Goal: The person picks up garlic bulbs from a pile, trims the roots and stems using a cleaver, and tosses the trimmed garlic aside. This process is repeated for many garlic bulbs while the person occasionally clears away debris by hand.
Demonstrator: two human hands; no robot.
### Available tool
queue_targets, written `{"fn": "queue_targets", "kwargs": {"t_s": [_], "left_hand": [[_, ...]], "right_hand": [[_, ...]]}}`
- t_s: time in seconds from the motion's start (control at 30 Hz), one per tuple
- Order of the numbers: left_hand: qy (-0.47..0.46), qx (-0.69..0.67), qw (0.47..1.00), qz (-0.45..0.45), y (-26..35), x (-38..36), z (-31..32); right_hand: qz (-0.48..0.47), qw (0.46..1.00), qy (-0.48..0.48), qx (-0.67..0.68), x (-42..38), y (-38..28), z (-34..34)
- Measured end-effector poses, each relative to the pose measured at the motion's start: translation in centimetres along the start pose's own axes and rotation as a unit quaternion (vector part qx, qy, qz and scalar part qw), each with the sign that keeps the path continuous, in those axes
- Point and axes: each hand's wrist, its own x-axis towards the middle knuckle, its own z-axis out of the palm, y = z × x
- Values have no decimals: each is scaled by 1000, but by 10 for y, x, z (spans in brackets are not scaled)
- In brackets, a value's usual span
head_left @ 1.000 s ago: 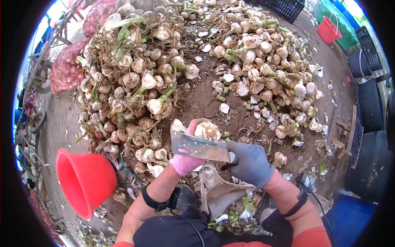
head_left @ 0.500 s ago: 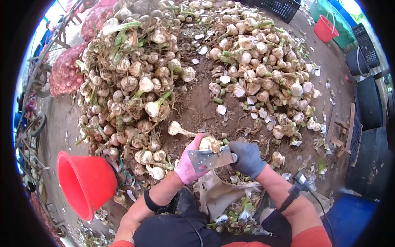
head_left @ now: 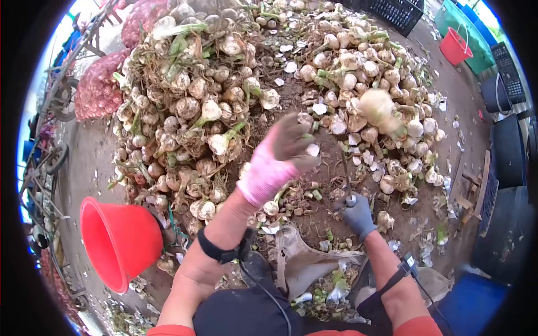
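My left hand (head_left: 280,154), in a pink glove with a dirt-stained palm side, reaches out over the bare soil with its fingers spread and nothing in it. A blurred bulb (head_left: 378,106) hangs in the air above the right-hand pile of garlic-like bulbs (head_left: 358,73), apart from my left hand. My right hand (head_left: 357,215), in a grey glove, is closed round the handle of a knife (head_left: 346,176), whose blade shows nearly edge-on and points away from me. Below my left hand, a bulb with a stem (head_left: 271,207) lies on the ground.
A tall heap of untrimmed bulbs (head_left: 185,106) stands at the left, near a red bucket (head_left: 131,238). Net sacks (head_left: 100,87) lie behind it. At the back right are a small red bucket (head_left: 455,46) and black crates (head_left: 395,14). Cloth (head_left: 302,257) lies before me.
My left hand has let go of the bulb and moved forward, opening. The bulb is now airborne to the right. My right hand has moved slightly right, and the knife has turned from sideways to pointing forward.
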Motion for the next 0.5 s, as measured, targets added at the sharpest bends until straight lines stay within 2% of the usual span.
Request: {"fn": "queue_targets", "kwargs": {"t_s": [0.03,0.07,0.1,0.13,0.17,0.2,0.27,0.33,0.37,0.4,0.43,0.47,0.5], "left_hand": [[42,103,994,3,-16,-1,-26],[95,317,943,-23,-41,-4,-53],[140,558,812,-91,-73,-13,-81],[142,692,689,-165,-90,-27,-85],[148,701,665,-213,-99,-38,-84],[175,716,667,-112,-126,-48,-103],[174,648,738,-70,-125,-51,-110],[218,543,806,-85,-114,-51,-88],[240,488,839,-37,-110,-52,-75],[235,486,841,-37,-103,-53,-63],[212,314,920,-103,-90,-54,-50],[181,129,961,-166,-82,-55,-40],[166,100,972,-136,-83,-57,-32]], "right_hand": [[-1,1000,-13,-26,-3,-6,0],[-3,1000,-9,-24,-2,-7,0],[-17,1000,-10,-18,-3,-5,1],[-30,999,-12,-12,-6,-3,4],[-12,998,-15,-53,-10,-16,6],[-6,998,-18,-55,-13,-15,10],[-18,999,-29,-24,-15,-16,15],[-56,997,-35,-48,-19,-27,18],[-64,995,-42,-66,-25,-41,19],[-70,993,-50,-84,-31,-54,21],[-124,988,-22,-89,-35,-66,25],[-122,988,-19,-91,-38,-75,27],[-150,984,-23,-90,-39,-83,29]]}}
